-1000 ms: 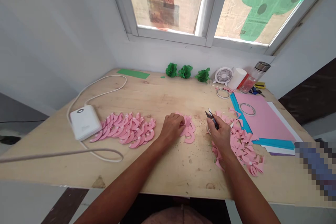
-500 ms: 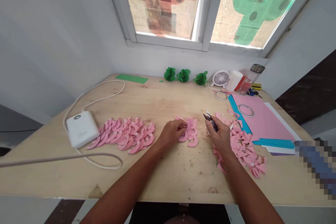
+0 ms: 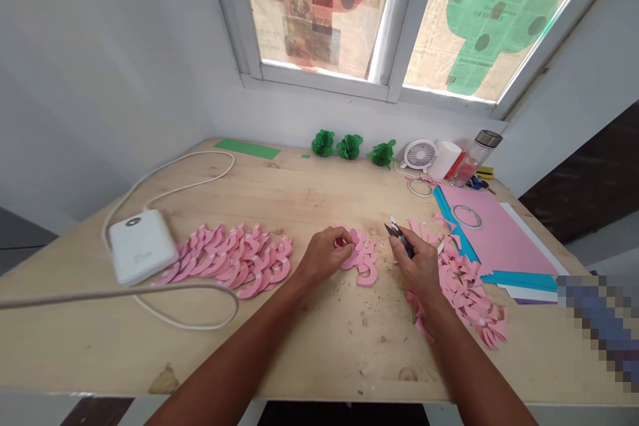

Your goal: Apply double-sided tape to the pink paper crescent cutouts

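Note:
A small cluster of curved pink paper cut-outs lies mid-table. My left hand reaches its left side, thumb and fingertips pinched on one pink paper piece. To the right of the cluster, my right hand is wrapped round a pair of small dark thread snips, blades pointing up and left. Many more curved pink cut-outs lie overlapped in rows left of my left hand. Beside and partly under my right hand and forearm, pink paper scraps are heaped.
A white power bank with a looping cable stands at left. Along the wall are a green paper strip, green paper balls, a small fan and a glass bottle. Pink sheets lie at right, with a tape ring on them.
My left hand has shifted slightly, its fingertips still at the pink pieces, which have moved a little. The snips stay in my right hand. The camera view has tilted slightly.

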{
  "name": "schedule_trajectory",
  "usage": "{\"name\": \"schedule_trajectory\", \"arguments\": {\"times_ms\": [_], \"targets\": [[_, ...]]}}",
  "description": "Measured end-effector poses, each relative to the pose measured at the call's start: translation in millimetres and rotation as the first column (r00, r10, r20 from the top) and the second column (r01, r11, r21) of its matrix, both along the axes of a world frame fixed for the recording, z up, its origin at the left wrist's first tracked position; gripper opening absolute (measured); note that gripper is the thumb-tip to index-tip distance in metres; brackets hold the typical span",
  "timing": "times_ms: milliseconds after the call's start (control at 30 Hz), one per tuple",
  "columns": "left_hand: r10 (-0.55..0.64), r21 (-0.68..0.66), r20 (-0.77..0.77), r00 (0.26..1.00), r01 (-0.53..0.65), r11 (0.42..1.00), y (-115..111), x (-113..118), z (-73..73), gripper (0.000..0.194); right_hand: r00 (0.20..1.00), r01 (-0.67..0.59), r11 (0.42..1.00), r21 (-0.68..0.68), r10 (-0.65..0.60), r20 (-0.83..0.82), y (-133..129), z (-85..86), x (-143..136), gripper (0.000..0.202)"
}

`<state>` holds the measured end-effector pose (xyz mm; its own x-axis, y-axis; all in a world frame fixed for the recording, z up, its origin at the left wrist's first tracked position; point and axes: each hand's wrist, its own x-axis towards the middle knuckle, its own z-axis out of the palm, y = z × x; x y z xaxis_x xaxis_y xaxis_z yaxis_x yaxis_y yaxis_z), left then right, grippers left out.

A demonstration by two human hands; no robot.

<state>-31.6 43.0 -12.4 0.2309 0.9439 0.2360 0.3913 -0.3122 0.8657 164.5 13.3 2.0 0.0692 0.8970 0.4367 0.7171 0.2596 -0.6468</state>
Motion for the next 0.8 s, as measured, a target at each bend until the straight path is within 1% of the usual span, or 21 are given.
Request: {"name": "schedule_trajectory", "arguments": {"times_ms": [67, 133, 167, 233, 333, 433, 567, 667, 800], "targets": [[-0.048, -0.139, 0.192, 0.980, 0.076, 0.987, -1, 2, -0.2, 0.009, 0.999, -0.027, 1.000, -0.006, 0.027, 0.026, -1, -0.1, -1, 0.036], [-0.079, -0.237, 0.367, 0.927, 0.175, 0.956, -2, 3, -0.4, 0.014, 0.996, -0.073, 0.997, 0.003, 0.073, 0.045, -2, 0.0, -3, 0.036], [-0.085, -0.266, 0.428, 0.900, 0.215, 0.940, -2, 3, -0.2, 0.016, 0.994, -0.096, 0.995, 0.010, 0.095, 0.055, -3, 0.1, -4, 0.036], [-0.088, -0.300, 0.504, 0.859, 0.270, 0.915, -3, 3, 1.1, 0.020, 0.989, -0.127, 0.991, 0.027, 0.125, 0.084, -4, 0.8, -6, 0.036], [-0.070, -0.337, 0.546, 0.835, 0.295, 0.894, -4, 2, 5.1, 0.022, 0.979, -0.163, 0.986, 0.028, 0.159, 0.126, -6, 2.5, -10, 0.034], [-0.023, -0.379, 0.538, 0.842, 0.267, 0.886, -4, 0, 8.6, 0.023, 0.967, -0.214, 0.977, 0.009, 0.210, 0.144, -8, 3.9, -13, 0.034], [-0.022, -0.380, 0.556, 0.831, 0.279, 0.882, -3, -1, 8.3, 0.027, 0.954, -0.253, 0.967, -0.022, 0.253, 0.163, -8, 3.3, -14, 0.033], [-0.030, -0.372, 0.601, 0.799, 0.312, 0.874, -3, -1, 7.0, 0.025, 0.944, -0.254, 0.966, -0.043, 0.257, 0.205, -8, 2.0, -14, 0.030], [-0.010, -0.381, 0.657, 0.753, 0.343, 0.859, -3, -2, 7.4, 0.023, 0.931, -0.263, 0.962, -0.078, 0.274, 0.242, -8, 1.6, -13, 0.029]]}}
